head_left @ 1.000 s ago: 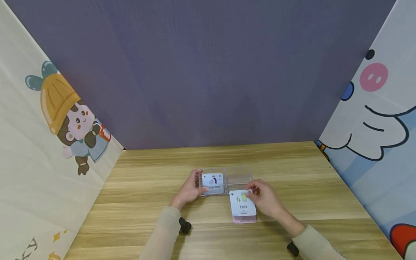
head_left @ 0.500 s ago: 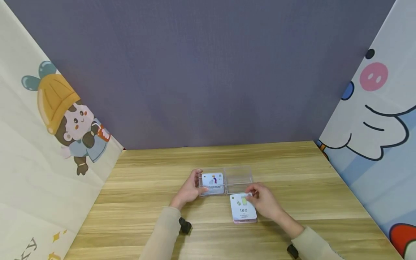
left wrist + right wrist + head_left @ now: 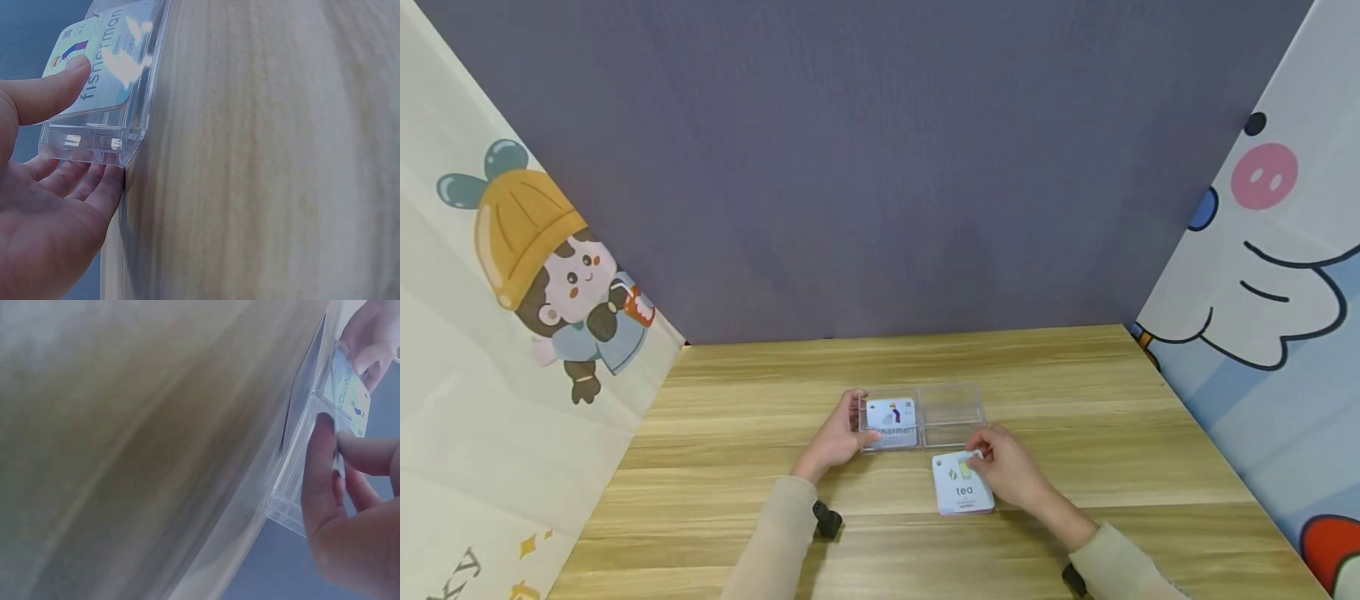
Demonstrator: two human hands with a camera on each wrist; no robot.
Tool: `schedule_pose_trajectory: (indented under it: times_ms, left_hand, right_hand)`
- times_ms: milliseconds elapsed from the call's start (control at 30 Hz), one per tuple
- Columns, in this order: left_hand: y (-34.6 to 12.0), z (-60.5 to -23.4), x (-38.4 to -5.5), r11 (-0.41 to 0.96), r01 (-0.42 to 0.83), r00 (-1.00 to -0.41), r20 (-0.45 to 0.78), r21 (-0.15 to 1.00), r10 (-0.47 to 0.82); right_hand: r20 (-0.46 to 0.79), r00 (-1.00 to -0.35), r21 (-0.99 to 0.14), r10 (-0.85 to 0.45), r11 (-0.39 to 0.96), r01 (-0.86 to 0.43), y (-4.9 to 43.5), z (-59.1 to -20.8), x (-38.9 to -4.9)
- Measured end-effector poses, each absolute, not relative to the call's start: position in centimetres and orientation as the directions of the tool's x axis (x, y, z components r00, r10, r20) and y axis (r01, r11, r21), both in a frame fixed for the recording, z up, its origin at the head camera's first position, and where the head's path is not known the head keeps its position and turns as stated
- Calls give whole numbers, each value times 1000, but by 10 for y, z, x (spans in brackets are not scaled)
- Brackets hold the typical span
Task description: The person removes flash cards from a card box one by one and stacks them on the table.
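Observation:
A clear plastic box (image 3: pixel 951 410) with two compartments stands on the table. In its left compartment lies a picture card reading "fisherman" (image 3: pixel 119 65). My left hand (image 3: pixel 837 439) grips the box's left end, thumb over the card and fingers against the end wall. Just in front of the right compartment, my right hand (image 3: pixel 1011 468) pinches a white card reading "tea" (image 3: pixel 964 493) by its upper right corner. A thin pinkish edge shows below that card; whatever is underneath is mostly hidden. In the right wrist view, a thin card edge sits between the right thumb and fingers.
The wood-grain table (image 3: pixel 745 400) ends at a purple-grey wall panel (image 3: pixel 880 183) behind. Printed cloths with cartoon figures flank it: a white one (image 3: pixel 475 333) at left, a pale blue and white one (image 3: pixel 1195 300) at right. A dark wrist device (image 3: pixel 827 521) sits by the left sleeve.
My right hand has lowered the "tea" card towards me, so it now covers the pinkish card beneath except for a thin edge. The left hand and box have stayed in place.

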State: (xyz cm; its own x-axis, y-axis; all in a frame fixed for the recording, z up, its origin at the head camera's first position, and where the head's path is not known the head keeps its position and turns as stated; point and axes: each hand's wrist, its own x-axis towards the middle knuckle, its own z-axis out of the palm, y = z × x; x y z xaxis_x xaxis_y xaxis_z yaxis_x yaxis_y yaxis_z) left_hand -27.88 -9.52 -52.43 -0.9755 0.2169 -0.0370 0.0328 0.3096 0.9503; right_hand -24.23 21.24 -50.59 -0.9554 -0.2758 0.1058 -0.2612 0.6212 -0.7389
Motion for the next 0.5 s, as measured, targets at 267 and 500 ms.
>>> schedule_pose_trajectory:
  times_ms: [267,500]
  left_hand:
    - [-90,-521,-285,305,29,-978,-36,952,206]
    - [-86,-522,-291,313,35,-982,-26,949,188]
  right_hand:
    - [118,-947,-607,-298,733,-306,211,-504,-251]
    - [53,-948,-582,-313,762,-285,212,-506,-262]
